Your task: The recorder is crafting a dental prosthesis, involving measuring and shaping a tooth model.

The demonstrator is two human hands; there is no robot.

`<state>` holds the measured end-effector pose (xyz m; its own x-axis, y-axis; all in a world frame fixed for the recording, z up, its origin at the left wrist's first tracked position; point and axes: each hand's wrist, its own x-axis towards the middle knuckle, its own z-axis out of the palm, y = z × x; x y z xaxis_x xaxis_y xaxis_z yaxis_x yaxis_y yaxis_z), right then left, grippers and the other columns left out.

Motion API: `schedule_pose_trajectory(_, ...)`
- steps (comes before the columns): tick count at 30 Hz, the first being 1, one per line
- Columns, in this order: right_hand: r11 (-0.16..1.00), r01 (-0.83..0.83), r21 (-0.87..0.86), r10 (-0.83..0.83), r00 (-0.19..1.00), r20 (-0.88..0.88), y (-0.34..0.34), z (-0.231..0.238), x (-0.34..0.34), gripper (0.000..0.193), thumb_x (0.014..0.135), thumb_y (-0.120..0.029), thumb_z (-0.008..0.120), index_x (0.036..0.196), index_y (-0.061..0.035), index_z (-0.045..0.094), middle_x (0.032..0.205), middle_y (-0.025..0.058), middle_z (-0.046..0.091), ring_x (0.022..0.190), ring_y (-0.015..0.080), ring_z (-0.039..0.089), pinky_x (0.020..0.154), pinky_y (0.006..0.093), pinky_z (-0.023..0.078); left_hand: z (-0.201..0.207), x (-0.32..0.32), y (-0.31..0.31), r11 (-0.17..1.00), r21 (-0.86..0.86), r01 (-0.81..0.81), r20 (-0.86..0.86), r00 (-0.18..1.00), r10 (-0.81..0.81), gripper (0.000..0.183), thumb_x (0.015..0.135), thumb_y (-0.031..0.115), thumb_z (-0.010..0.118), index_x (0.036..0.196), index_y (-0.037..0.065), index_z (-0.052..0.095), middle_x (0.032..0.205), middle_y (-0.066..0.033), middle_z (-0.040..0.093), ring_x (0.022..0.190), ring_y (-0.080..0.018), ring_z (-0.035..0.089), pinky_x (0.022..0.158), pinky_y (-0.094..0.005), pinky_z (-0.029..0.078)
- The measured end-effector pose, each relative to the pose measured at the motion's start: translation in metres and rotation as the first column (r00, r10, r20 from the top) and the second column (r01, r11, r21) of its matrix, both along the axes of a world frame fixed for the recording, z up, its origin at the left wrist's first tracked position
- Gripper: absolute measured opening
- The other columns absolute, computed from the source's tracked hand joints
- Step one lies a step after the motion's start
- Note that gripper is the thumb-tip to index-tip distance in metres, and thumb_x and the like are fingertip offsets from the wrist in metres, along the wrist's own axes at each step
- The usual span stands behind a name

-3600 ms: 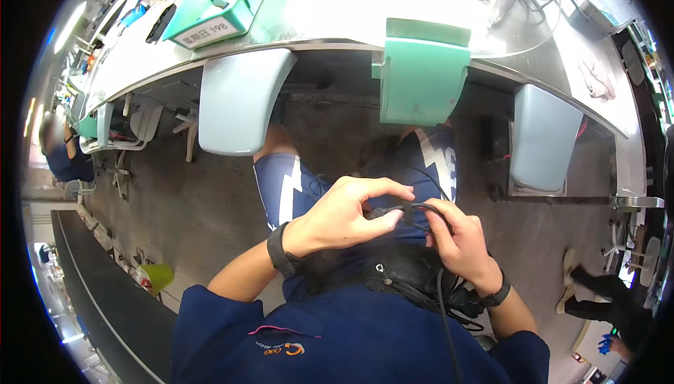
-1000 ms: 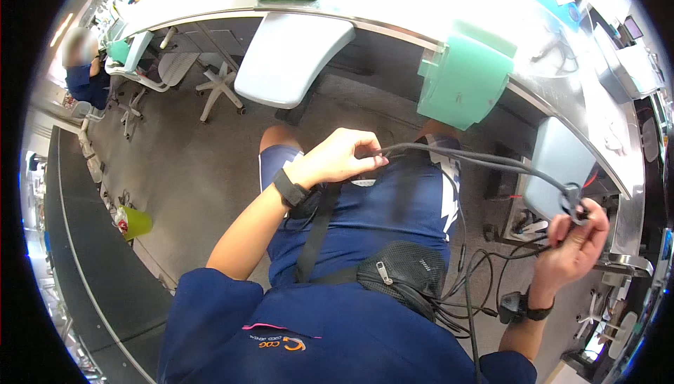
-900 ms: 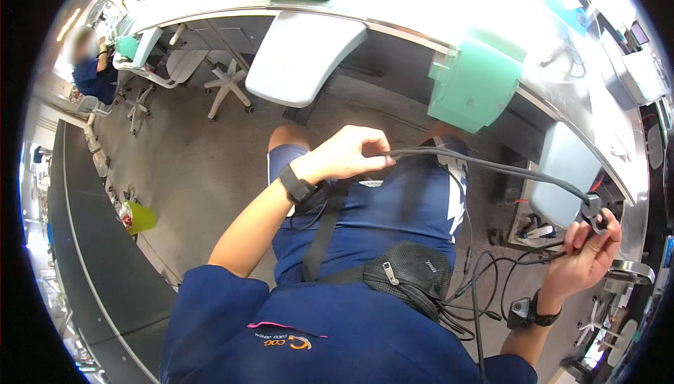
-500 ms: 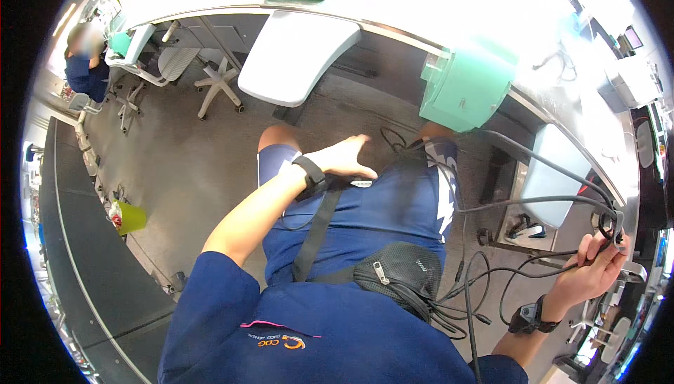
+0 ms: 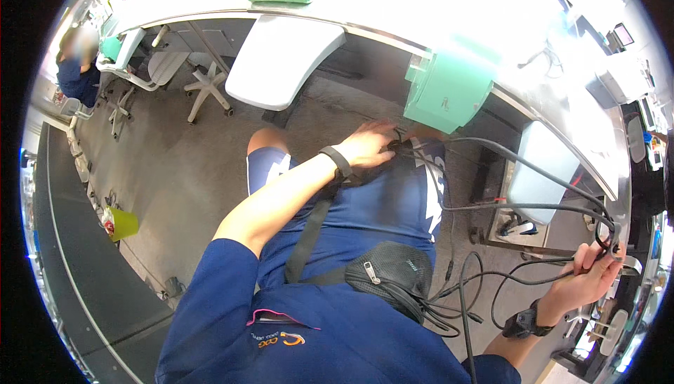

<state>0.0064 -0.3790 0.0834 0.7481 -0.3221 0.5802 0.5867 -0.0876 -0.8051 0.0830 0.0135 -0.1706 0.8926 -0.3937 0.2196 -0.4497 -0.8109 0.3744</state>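
Note:
My left hand [image 5: 368, 145] is above my lap, its fingers curled in around a loop of black cable [image 5: 397, 138] by my right knee. The fingertips are partly hidden there. From this spot a thick black cable [image 5: 512, 147] arcs right toward my right hand [image 5: 593, 272]. That hand is closed around a bunched loop of the black cables at the far right, beside the bench. More cable coils hang from a black mesh pouch [image 5: 390, 272] strapped across my waist. Both wrists wear black bands.
A green box [image 5: 449, 93] juts from the bench edge above my right knee. A pale curved panel [image 5: 277, 61] projects toward me. A small cart [image 5: 523, 233] stands under the right bench, a lime bin [image 5: 124, 223] on the left floor. Another person [image 5: 77, 78] sits far left.
My left hand has moved right and forward, from open with fingers spread to closing on the cable near my right knee. My right hand stays on its cables. The view shifts slightly.

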Motion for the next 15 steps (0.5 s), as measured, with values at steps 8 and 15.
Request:
schedule_pose_trajectory(8,0.971,0.229,0.076,-0.226,0.973,-0.042,-0.023,0.012,0.009,0.021,0.106,-0.025,0.047,0.099,-0.0053,0.05,0.07,0.0013,0.042,0.054,0.0052,0.029,0.043,0.0192,0.016,0.047,-0.034,0.016,0.923,-0.366,-0.121,-0.257,0.966,0.025,0.028,0.089,0.027,0.072,0.091,-0.001,0.066,0.079,-0.0123,0.063,0.07,-0.017,0.057,0.064,-0.031,0.046)
schedule_pose_trajectory(15,0.974,-0.073,-0.214,0.042,0.988,-0.145,-0.06,-0.017,0.014,0.015,0.105,-0.016,0.048,0.111,-0.0033,0.053,0.098,0.0057,0.057,0.064,0.0077,0.043,0.052,0.0194,0.03,0.116,-0.074,0.02,0.778,-0.586,-0.229,-0.374,0.927,-0.008,0.025,0.088,0.027,0.073,0.092,0.002,0.072,0.084,-0.0067,0.068,0.077,-0.0135,0.063,0.071,-0.028,0.051)
